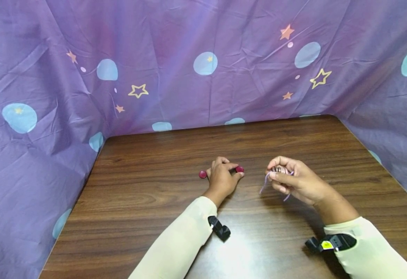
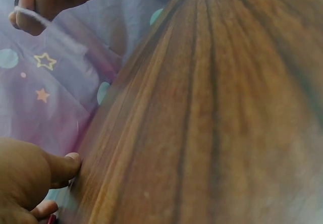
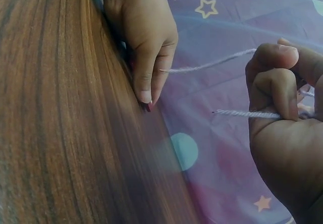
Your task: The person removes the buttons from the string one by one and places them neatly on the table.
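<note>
My left hand point(image 1: 221, 181) is low over the wooden table, pinching a small round magenta disc point(image 1: 239, 169) between thumb and forefinger. That disc point(image 3: 148, 106) shows as a red edge at the fingertips in the right wrist view. A second magenta disc point(image 1: 202, 174) lies on the table just left of the same hand. Held above the table, my right hand point(image 1: 299, 181) grips a light purple yarn string point(image 1: 264, 183) with curled fingers. Both string ends hang out of the grip. Small dark and pale pink pieces point(image 1: 280, 169) show inside the fingers, mostly hidden.
The brown wood-grain table point(image 1: 147, 217) reaches back to a purple curtain point(image 1: 175, 58) printed with stars and blue spots, which also hangs along both sides. Each sleeved wrist wears a black strap point(image 1: 219, 228).
</note>
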Demonstrator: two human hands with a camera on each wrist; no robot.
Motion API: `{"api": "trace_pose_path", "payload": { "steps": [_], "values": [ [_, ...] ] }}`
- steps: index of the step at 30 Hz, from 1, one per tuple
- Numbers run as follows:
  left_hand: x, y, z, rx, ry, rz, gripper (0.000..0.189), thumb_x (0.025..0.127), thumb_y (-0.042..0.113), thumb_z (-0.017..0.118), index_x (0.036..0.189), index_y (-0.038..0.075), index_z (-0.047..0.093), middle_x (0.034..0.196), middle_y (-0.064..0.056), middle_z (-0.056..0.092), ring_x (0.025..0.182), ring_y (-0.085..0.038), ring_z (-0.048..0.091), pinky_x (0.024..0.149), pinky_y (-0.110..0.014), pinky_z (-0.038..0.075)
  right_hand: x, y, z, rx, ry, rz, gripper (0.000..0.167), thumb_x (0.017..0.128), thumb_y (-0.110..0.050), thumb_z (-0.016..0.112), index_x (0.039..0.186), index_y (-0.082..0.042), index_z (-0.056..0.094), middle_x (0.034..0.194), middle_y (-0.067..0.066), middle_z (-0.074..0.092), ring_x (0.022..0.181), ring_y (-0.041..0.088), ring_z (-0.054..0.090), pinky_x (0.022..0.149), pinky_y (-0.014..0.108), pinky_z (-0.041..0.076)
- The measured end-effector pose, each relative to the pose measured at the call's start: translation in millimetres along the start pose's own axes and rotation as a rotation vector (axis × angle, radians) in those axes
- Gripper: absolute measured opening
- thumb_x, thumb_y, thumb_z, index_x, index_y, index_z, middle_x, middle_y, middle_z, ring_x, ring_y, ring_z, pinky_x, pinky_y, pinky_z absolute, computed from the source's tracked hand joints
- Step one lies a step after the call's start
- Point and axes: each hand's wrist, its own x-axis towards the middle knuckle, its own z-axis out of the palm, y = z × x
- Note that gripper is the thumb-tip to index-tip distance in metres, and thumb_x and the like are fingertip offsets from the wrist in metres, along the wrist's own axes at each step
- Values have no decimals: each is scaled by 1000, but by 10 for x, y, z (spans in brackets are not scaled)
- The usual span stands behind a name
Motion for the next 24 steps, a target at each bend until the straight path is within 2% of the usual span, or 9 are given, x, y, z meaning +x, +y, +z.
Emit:
{"api": "trace_pose_path", "payload": {
  "steps": [4,9,12,17,24],
  "values": [
    [5,-1,7,6,3,1,33,87,34,92,119,24,87,124,-1,68,122,-24,61,97,-42,41,-6,-5,-11,-8,-21,9,31,113,8,38,123,-5,64,101,-2,78,64,2,55,50,40,18],
    [4,-3,14,11,10,5,33,87,33,92,118,24,87,124,-1,68,122,-24,61,97,-42,41,-9,-13,-12,-42,-45,20,34,116,1,35,125,-8,66,102,-4,76,65,1,58,48,43,20],
    [5,-4,11,0,9,2,33,88,32,92,118,23,87,124,-2,68,123,-24,61,98,-43,41,-7,-16,-7,-64,-50,19,35,117,0,35,126,-11,67,95,-7,71,59,5,48,48,42,18],
    [13,-4,18,-7,0,-15,33,88,32,92,120,24,86,125,-1,67,124,-24,60,101,-44,40,-10,-21,3,-98,-54,22,37,117,-1,35,128,-11,68,77,-8,56,55,27,23,48,44,14],
    [21,-3,27,10,-5,-14,34,89,33,91,121,24,86,126,-1,67,124,-23,60,102,-44,40,-15,-19,2,-147,-16,24,37,115,2,41,136,-9,69,72,-10,51,57,30,24,48,43,18]
  ]
}}
